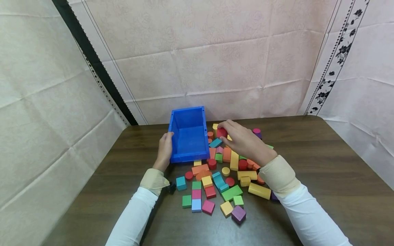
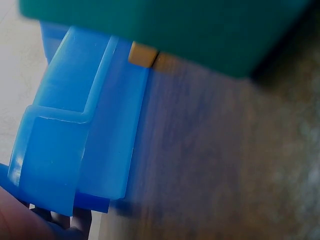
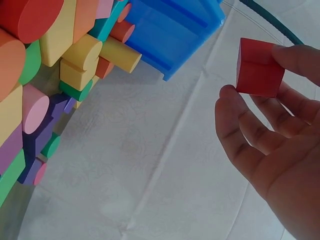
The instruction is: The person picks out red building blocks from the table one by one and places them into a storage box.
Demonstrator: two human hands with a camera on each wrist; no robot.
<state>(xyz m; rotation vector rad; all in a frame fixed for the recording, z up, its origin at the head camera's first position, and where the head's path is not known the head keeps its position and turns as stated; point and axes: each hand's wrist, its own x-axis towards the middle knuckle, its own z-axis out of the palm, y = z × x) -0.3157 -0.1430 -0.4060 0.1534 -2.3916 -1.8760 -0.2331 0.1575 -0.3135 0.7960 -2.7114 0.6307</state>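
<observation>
A blue plastic bin (image 1: 189, 136) stands tilted on the table with its open, bare inside facing me. My left hand (image 1: 165, 148) grips its left wall; the left wrist view shows fingers curled at the bin's edge (image 2: 55, 160). Between thumb and fingertips my right hand (image 3: 275, 145) pinches a red cube (image 3: 260, 70), held above the pile just right of the bin. Under and in front of that hand lie many coloured wooden blocks, among them a yellow cylinder (image 1: 259, 191), a green block (image 1: 232, 193) and a blue curved block (image 1: 220, 181).
Loose blocks spread toward me, with a purple cube (image 1: 238, 215) nearest and a blue cube (image 1: 181, 183) at the left. A pale cloth (image 1: 215, 68) hangs behind the brown table (image 1: 98, 191). In the left wrist view a large teal block (image 2: 165, 30) fills the top.
</observation>
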